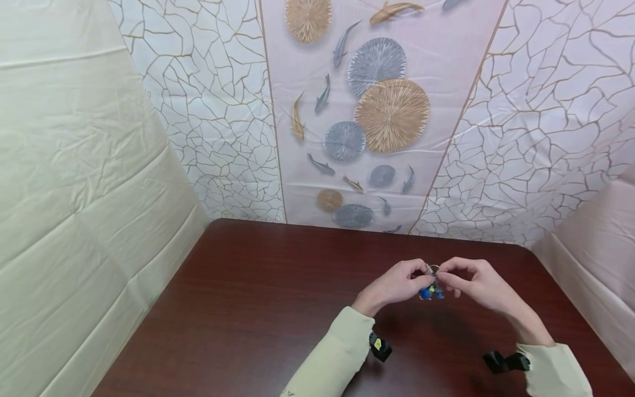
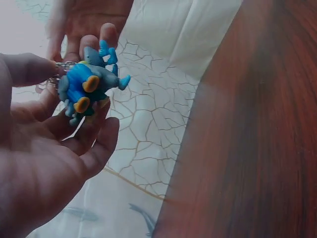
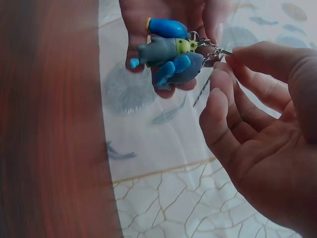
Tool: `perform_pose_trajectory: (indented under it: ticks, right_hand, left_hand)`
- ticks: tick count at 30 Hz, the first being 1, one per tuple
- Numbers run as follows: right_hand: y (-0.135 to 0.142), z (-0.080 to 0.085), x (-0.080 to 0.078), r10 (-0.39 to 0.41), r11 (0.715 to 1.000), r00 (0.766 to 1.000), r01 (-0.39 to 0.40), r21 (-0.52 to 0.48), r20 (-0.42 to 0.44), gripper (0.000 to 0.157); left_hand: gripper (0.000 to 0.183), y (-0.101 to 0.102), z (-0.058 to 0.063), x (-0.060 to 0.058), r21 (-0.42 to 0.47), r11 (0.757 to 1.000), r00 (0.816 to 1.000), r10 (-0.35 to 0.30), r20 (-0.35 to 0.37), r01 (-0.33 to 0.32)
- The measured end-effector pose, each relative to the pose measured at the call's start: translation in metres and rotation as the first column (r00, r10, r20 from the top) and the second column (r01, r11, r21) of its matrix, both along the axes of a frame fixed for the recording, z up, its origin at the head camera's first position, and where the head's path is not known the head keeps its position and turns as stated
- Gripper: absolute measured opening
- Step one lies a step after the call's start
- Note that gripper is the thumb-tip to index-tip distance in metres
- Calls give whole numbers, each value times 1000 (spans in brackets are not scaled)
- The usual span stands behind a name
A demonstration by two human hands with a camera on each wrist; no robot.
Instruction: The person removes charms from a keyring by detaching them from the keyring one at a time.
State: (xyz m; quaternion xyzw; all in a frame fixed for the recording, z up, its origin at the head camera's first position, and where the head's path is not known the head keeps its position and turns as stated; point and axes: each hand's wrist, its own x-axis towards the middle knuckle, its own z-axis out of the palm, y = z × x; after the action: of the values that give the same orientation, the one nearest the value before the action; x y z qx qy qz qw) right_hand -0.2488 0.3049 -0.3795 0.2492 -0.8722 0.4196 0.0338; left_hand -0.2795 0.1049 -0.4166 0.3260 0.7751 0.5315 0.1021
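Note:
A keychain with several small toy figures (image 1: 430,292) dangles between my two hands over the table. In the right wrist view there is a blue figure (image 3: 169,28), a grey one (image 3: 161,52) with a yellow-green face, and a grey-and-blue one (image 3: 183,68), each on a short metal chain. My left hand (image 1: 397,282) pinches the chains at the top, its other fingers behind the figures. My right hand (image 1: 478,284) pinches the metal key ring (image 1: 434,266) between thumb and forefinger. Orange feet (image 2: 90,83) of one figure face the left wrist camera. Fingertips partly hide the ring.
Under both hands lies a dark red-brown wooden table (image 1: 258,309). A patterned cloth (image 1: 228,110) with fish and round shapes hangs behind it, with a plain cream cloth (image 1: 74,193) at the left. Black wrist straps (image 1: 506,362) sit at the cuffs.

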Motion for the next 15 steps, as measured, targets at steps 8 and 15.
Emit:
perform_pose_trajectory:
  ticks: [8, 15]
  right_hand:
    - [-23, 26, 20, -10, 1000, 996, 12, 25, -86, 5]
    - [-28, 34, 25, -49, 998, 994, 52, 26, -99, 3]
  left_hand:
    - [7, -7, 3, 2, 105, 993, 998, -52, -20, 53]
    - [14, -12, 8, 4, 113, 993, 985, 33, -172, -14]
